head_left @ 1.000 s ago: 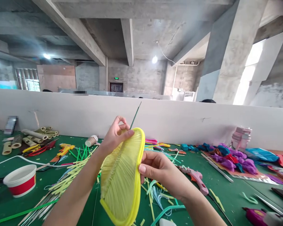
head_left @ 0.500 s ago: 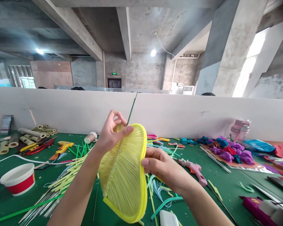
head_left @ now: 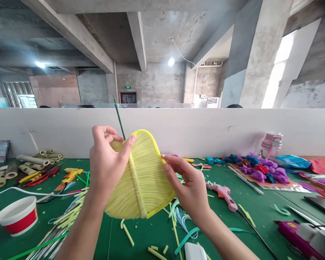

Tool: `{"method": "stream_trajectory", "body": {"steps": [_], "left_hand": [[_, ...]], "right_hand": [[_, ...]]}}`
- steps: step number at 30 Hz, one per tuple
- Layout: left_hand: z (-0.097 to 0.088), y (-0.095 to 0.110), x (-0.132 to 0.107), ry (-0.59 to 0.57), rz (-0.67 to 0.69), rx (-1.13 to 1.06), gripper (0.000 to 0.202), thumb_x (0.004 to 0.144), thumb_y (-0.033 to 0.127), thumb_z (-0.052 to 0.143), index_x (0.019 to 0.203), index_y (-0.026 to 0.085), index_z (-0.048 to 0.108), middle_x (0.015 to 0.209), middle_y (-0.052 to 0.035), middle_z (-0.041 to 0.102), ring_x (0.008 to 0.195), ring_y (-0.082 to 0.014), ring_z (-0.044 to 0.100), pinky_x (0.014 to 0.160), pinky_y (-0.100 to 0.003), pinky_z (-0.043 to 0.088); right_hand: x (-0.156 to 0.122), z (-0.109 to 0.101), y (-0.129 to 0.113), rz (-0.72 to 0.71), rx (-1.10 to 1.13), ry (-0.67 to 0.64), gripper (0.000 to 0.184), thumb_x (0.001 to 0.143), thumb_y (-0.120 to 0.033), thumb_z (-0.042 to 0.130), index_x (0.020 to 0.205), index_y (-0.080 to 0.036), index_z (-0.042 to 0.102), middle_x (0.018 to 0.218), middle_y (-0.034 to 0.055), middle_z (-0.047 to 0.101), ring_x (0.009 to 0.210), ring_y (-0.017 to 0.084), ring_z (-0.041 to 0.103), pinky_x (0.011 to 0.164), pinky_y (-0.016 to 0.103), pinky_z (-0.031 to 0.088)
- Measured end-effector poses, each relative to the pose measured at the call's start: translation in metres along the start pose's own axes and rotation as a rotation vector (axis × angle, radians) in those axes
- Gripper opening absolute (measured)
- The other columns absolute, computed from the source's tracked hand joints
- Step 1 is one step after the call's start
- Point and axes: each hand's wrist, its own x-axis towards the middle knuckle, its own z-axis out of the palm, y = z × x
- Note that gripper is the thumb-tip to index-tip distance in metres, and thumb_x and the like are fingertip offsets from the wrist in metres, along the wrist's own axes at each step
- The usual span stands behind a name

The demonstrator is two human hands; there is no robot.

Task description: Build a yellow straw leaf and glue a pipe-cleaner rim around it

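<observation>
Up in front of me is a yellow leaf made of fuzzy strips, with a raised midrib and a bright yellow edging. A thin dark green stem sticks up from its top end. My left hand grips the leaf where the stem enters, thumb on the near face and fingers behind. At the right side, my right hand pinches the yellow edging between thumb and fingertips. The left part of the leaf is partly covered by my left hand and forearm.
A paper cup and pale yellow strips lie left, with a yellow glue gun behind. A pink glue gun, purple power strip and purple fuzzy pieces lie right. A white partition stands behind.
The leaf has turned so its face is broader to me, and its stem now leans left instead of right. My left hand moved left; my right hand shifted up along the edging.
</observation>
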Motion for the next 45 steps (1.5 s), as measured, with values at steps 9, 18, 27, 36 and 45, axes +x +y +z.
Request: {"method": "stream_trajectory", "body": {"steps": [9, 18, 27, 36, 45], "left_hand": [[-0.004, 0.008, -0.005, -0.009, 0.007, -0.064, 0.043, 0.079, 0.049, 0.072, 0.097, 0.027, 0.04, 0.081, 0.0035, 0.063, 0.074, -0.021, 0.062, 0.065, -0.033, 0.041], [-0.005, 0.01, -0.003, -0.085, -0.031, -0.08, 0.044, 0.077, 0.051, 0.073, 0.095, 0.027, 0.04, 0.08, 0.004, 0.063, 0.075, -0.0194, 0.061, 0.071, -0.033, 0.043], [-0.007, 0.01, -0.004, -0.119, 0.01, -0.181, 0.042, 0.078, 0.045, 0.075, 0.094, 0.026, 0.041, 0.083, 0.0048, 0.057, 0.078, -0.0155, 0.06, 0.073, -0.029, 0.045], [-0.014, 0.012, -0.006, -0.218, 0.149, -0.313, 0.039, 0.079, 0.036, 0.076, 0.095, 0.025, 0.042, 0.087, 0.0035, 0.057, 0.077, -0.0126, 0.06, 0.07, -0.024, 0.048], [-0.011, 0.004, -0.008, -0.249, 0.249, -0.298, 0.04, 0.077, 0.035, 0.079, 0.096, 0.025, 0.045, 0.086, 0.0032, 0.059, 0.079, -0.0143, 0.063, 0.072, -0.026, 0.051]], "right_hand": [[-0.003, 0.001, -0.005, -0.27, -0.253, 0.049, 0.021, 0.091, -0.019, 0.056, 0.108, -0.022, 0.067, 0.1, 0.0052, 0.073, 0.087, 0.017, 0.068, 0.076, 0.031, 0.056], [-0.004, -0.004, -0.007, -0.338, -0.242, 0.116, 0.023, 0.089, -0.012, 0.056, 0.107, -0.023, 0.066, 0.096, 0.0019, 0.075, 0.082, 0.014, 0.071, 0.074, 0.025, 0.057], [-0.002, -0.007, -0.017, -0.111, -0.018, 0.073, 0.013, 0.085, -0.02, 0.067, 0.098, -0.023, 0.067, 0.081, -0.0002, 0.075, 0.071, 0.012, 0.069, 0.066, 0.022, 0.055], [0.012, -0.023, -0.018, 0.51, 0.527, -0.273, 0.021, 0.066, -0.031, 0.086, 0.074, -0.019, 0.07, 0.075, -0.0014, 0.073, 0.071, 0.009, 0.066, 0.07, 0.021, 0.052], [0.013, -0.033, -0.033, 0.415, 0.474, -0.331, 0.024, 0.069, -0.035, 0.084, 0.088, -0.023, 0.077, 0.083, 0.0021, 0.075, 0.079, 0.014, 0.068, 0.074, 0.026, 0.055]]}}
